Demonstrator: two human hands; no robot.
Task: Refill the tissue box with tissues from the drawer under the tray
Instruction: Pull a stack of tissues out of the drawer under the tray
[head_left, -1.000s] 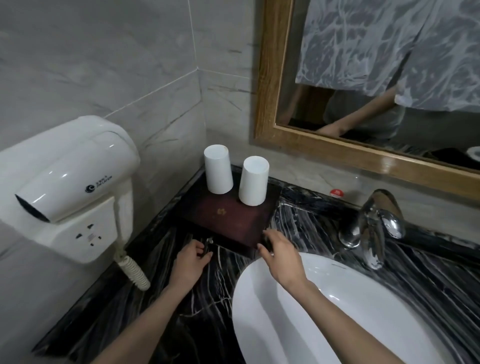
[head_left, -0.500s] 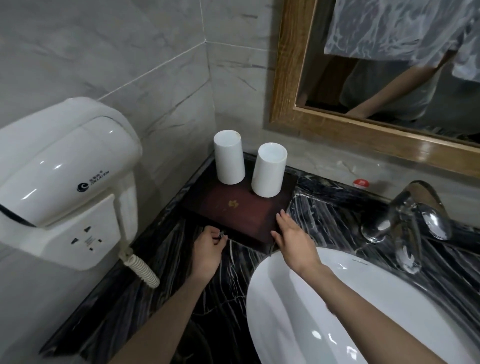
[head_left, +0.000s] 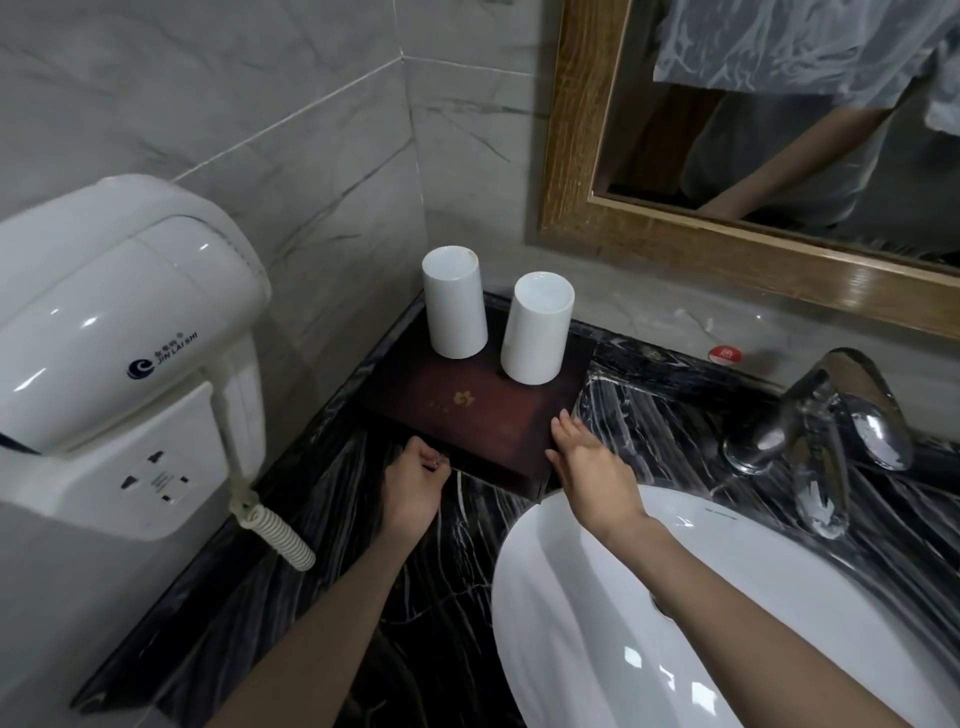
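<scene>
right hand: slid to tray right edge | left hand: fist tighter

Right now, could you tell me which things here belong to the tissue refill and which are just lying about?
Job:
tray
drawer pull, pinched by left hand
right hand, steadying tray

Lying about:
two white cups
hair dryer
faucet
sink

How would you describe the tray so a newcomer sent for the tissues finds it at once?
On the black marble counter, look in the corner left of the white sink. The tray is the flat dark red-brown wooden slab there, the only thing carrying two white cups.
</scene>
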